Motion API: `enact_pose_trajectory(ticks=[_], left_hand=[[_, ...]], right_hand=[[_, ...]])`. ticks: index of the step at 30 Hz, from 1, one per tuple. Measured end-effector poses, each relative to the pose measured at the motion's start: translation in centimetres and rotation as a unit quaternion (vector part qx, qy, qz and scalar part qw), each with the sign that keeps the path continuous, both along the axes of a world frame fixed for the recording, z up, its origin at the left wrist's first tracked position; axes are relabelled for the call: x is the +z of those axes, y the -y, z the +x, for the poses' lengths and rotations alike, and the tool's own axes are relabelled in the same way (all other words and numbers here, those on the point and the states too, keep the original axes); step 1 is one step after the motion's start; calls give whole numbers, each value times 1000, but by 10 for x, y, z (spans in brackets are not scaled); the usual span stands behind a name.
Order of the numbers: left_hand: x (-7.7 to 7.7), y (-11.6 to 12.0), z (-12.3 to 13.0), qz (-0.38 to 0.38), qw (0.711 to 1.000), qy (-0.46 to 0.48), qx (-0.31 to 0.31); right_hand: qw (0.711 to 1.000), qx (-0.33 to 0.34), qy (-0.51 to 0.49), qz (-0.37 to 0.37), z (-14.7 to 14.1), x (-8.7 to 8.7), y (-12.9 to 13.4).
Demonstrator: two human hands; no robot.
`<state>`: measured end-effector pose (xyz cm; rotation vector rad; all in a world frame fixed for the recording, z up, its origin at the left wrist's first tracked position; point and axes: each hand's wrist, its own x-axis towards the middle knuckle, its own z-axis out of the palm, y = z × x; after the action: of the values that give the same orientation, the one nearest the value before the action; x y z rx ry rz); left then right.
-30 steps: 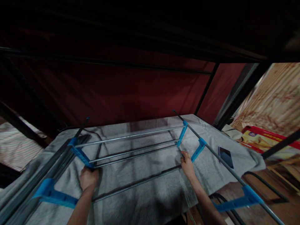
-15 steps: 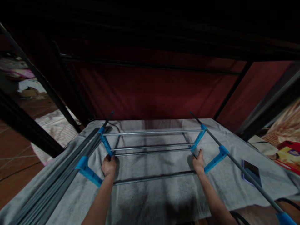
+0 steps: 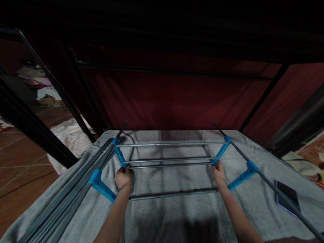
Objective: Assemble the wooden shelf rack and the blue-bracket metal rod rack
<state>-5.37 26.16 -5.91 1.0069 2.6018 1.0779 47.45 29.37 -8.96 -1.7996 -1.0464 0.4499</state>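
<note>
A rack frame of grey metal tubes (image 3: pixel 172 144) and blue plastic brackets lies on a grey towel-like cloth. My left hand (image 3: pixel 124 178) is closed on the lower end of the far left blue bracket (image 3: pixel 119 154), where the cross tubes (image 3: pixel 169 165) meet it. On the opposite side, my right hand (image 3: pixel 219 173) pinches the lower end of the far right blue bracket (image 3: pixel 221 152). Nearer to me are two more brackets, a left one (image 3: pixel 102 186) and a right one (image 3: pixel 243 176). A lower cross tube (image 3: pixel 174 193) runs between my forearms, its ends hidden behind them.
Several loose grey tubes (image 3: pixel 68 199) lie along the cloth's left side. A phone (image 3: pixel 287 197) rests under the right long tube (image 3: pixel 272 187). Dark posts (image 3: pixel 37 128) and a red panel (image 3: pixel 172 101) surround the cloth (image 3: pixel 162 216). Striped fabric (image 3: pixel 73 135) lies on the tiled floor.
My right hand has moved up from just below the far right bracket and closed on its lower end. My left hand keeps its hold. The whole view has shifted slightly.
</note>
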Motion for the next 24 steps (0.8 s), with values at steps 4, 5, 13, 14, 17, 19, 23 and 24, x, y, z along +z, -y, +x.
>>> enact_pose_trajectory(ticks=[4, 5, 13, 14, 17, 19, 23, 24], left_hand=[[1, -2, 0, -5, 1000, -4, 8], [1, -2, 0, -4, 1000, -6, 11], [3, -2, 0, 5, 1000, -12, 9], [3, -2, 1, 7, 1000, -12, 5], [4, -2, 1, 11, 1000, -12, 2], [4, -2, 1, 6, 1000, -19, 4], [1, -2, 0, -15, 999, -29, 7], [0, -2, 1, -10, 1000, -29, 5]], right_hand=[[1000, 0, -3, 1, -3, 1, -4], [1000, -1, -5, 3, -3, 1, -5], [1000, -14, -5, 17, -6, -6, -7], [1000, -16, -10, 18, -8, -5, -7], [1000, -9, -12, 21, -16, 0, -5], [1000, -12, 3, 17, -22, 7, -3], [999, -37, 25, -15, -32, 19, 1], [998, -44, 29, -20, -34, 21, 2]])
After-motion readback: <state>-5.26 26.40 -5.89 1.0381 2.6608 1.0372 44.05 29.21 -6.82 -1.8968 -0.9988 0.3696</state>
